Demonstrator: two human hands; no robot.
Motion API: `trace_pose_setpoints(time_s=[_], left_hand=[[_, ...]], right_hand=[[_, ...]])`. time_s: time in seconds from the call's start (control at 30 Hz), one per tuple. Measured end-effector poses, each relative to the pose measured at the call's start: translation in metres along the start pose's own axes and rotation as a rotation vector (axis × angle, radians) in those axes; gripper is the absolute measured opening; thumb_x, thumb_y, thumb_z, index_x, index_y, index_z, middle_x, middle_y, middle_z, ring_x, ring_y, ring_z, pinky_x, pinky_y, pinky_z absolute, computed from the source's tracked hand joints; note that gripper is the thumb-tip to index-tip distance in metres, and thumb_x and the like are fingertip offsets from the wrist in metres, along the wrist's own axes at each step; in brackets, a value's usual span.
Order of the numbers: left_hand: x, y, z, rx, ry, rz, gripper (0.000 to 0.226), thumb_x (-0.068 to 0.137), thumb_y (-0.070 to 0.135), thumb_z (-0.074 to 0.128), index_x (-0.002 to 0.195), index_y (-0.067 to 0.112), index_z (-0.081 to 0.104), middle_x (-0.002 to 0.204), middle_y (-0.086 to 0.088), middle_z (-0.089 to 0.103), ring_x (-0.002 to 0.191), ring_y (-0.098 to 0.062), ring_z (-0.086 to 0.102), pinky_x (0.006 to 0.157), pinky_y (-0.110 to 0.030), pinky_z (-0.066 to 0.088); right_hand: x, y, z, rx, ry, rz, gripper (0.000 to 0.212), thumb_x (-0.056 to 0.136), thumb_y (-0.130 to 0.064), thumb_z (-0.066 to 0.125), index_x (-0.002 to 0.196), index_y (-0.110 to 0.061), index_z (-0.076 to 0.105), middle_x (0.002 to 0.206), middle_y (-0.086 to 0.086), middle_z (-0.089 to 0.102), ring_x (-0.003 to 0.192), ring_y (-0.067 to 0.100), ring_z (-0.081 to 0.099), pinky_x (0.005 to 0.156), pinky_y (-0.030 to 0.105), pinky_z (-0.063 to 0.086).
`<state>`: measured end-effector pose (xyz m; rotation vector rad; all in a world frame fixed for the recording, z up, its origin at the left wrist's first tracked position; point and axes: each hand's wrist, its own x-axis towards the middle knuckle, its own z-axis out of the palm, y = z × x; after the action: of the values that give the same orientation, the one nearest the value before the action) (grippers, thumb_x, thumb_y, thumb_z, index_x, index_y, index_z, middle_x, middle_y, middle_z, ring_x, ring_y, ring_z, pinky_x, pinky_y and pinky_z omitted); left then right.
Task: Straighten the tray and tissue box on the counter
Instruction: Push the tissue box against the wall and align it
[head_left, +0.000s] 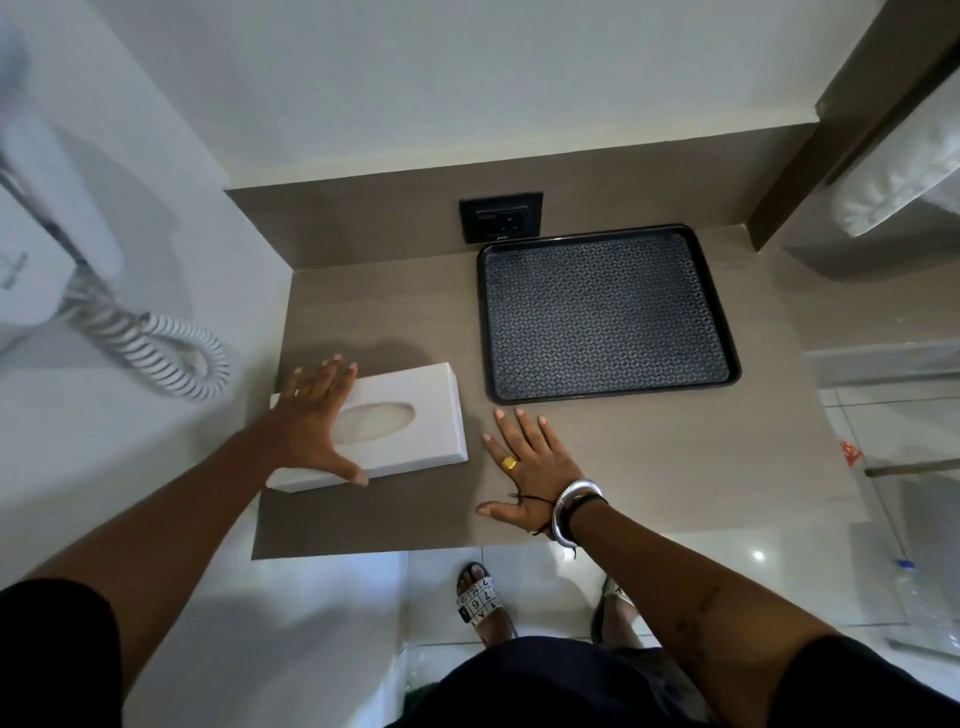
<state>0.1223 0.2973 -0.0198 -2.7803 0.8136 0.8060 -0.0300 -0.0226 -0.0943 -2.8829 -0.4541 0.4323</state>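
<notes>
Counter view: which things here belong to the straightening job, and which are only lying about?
For the job: tray, tissue box, left hand on the box, right hand flat on the counter.

Lying about: socket, coiled cord, towel.

- The counter (649, 467) fills the middle of the frame, running back to a wall at the top.
- The tray (609, 313) lies on the counter, right of centre, its far edge close to the wall.
- A wall socket (501, 216) sits just behind the tray's upper-left corner.
- The tissue box (405, 415) lies on the counter left of the tray and nearer the front edge, apart from it, turned at a slant to it.
- The left hand (311, 421) rests on the box's left end.
- The right hand (524, 467) lies flat on the counter, between box and tray, just before the tray's near edge.
- A coiled cord (171, 353) hangs at the left of the frame, beyond the counter's edge.
</notes>
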Motion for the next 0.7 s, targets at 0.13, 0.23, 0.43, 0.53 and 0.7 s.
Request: trace_pose_setpoints(time_s=[0.13,0.23,0.43,0.53,0.7], left_hand=[[0.005,0.01,0.007,0.024,-0.013,0.053,0.16,0.041,0.089,0.067,0.153,0.013,-0.018,0.164,-0.013,-0.012,0.152,-0.031,-0.011,0.123,-0.049,-0.005],[0.004,0.011,0.012,0.005,0.088,0.048,0.151,0.044,0.078,0.076,0.155,0.012,-0.003,0.159,-0.014,0.017,0.145,-0.035,0.019,0.121,-0.046,0.013],[0.004,0.009,0.014,-0.064,0.184,0.036,0.142,0.044,0.074,0.077,0.154,0.016,0.009,0.149,-0.013,0.031,0.136,-0.033,0.031,0.115,-0.046,0.025],[0.004,0.009,0.009,-0.119,0.26,-0.058,0.139,0.044,0.074,0.077,0.153,0.019,0.012,0.146,-0.015,0.035,0.133,-0.035,0.035,0.112,-0.049,0.028],[0.019,0.02,-0.006,-0.255,0.392,-0.426,0.136,0.046,0.076,0.078,0.151,0.019,0.013,0.15,-0.022,0.032,0.138,-0.042,0.032,0.113,-0.056,0.026]], right_hand=[[0.01,-0.008,0.0,-0.022,0.005,0.064,0.104,0.072,-0.087,0.033,0.151,-0.021,0.031,0.16,0.013,0.022,0.145,0.039,0.019,0.115,0.061,0.011],[0.01,-0.008,0.0,-0.038,0.02,0.076,0.104,0.071,-0.087,0.034,0.15,-0.021,0.032,0.16,0.012,0.024,0.145,0.039,0.022,0.115,0.061,0.012],[0.01,-0.01,-0.001,-0.058,0.04,0.081,0.103,0.07,-0.086,0.038,0.149,-0.021,0.035,0.159,0.012,0.028,0.143,0.039,0.026,0.114,0.062,0.018],[0.011,-0.009,-0.001,-0.056,0.032,0.08,0.103,0.07,-0.086,0.038,0.15,-0.021,0.034,0.159,0.012,0.027,0.143,0.039,0.025,0.113,0.063,0.018],[0.012,-0.008,0.0,-0.051,0.031,0.087,0.101,0.071,-0.086,0.039,0.15,-0.023,0.033,0.159,0.01,0.027,0.144,0.038,0.025,0.114,0.062,0.018]])
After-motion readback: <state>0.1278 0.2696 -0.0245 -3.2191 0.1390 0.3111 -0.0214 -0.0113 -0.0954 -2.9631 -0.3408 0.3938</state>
